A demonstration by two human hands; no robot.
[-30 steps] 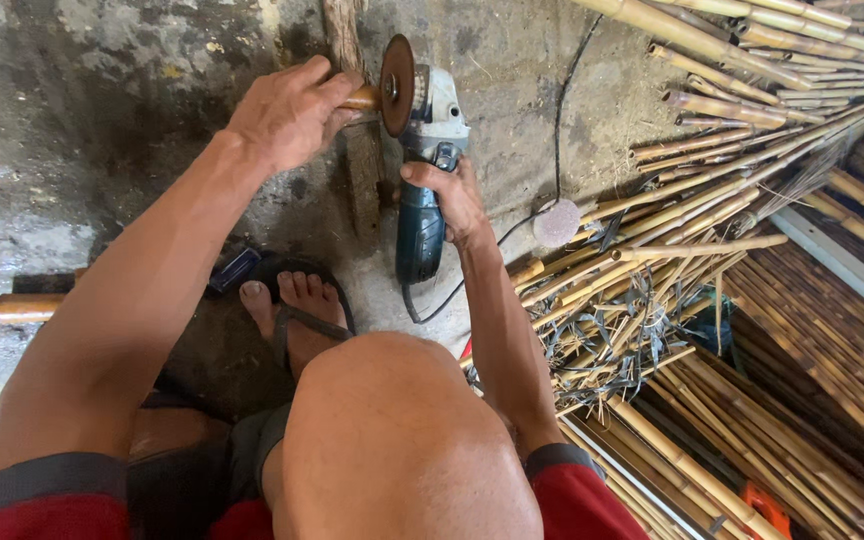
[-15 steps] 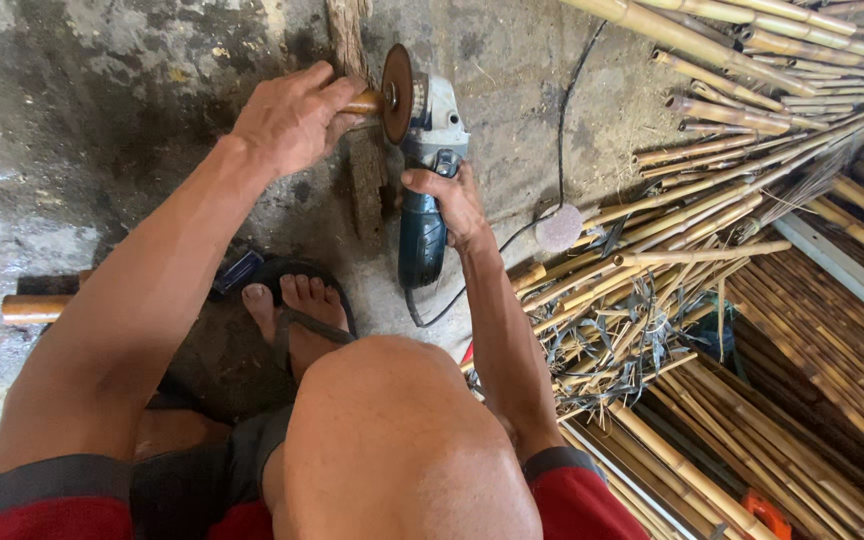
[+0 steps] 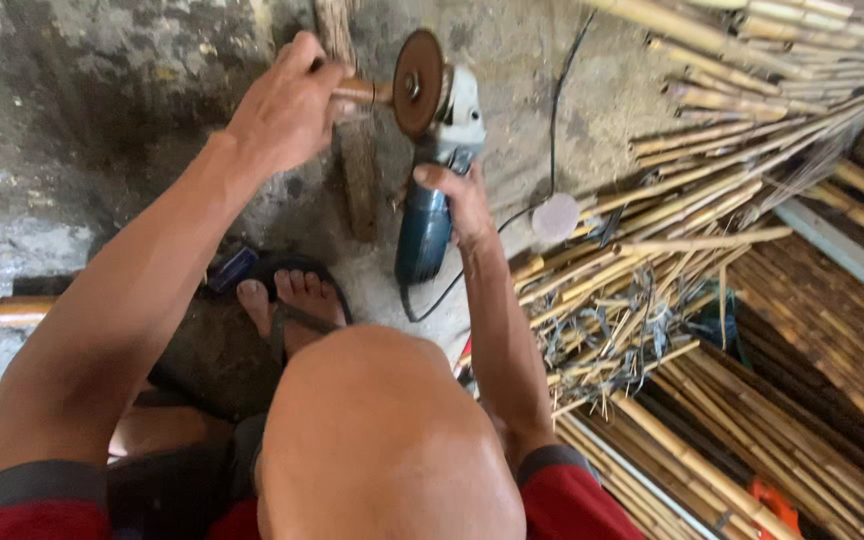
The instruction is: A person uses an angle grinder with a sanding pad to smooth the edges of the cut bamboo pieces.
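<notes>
Head view: left fingers (image 3: 297, 85) clench bamboo piece (image 3: 362, 93) against right-gripped grinder (image 3: 430, 190) disc.

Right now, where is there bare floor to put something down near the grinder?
The bare concrete floor, left of the left hand and above the short bamboo piece, is free. A small patch lies between the angle grinder and its cable. Right of the right hand, the bamboo poles crowd everything.
</notes>
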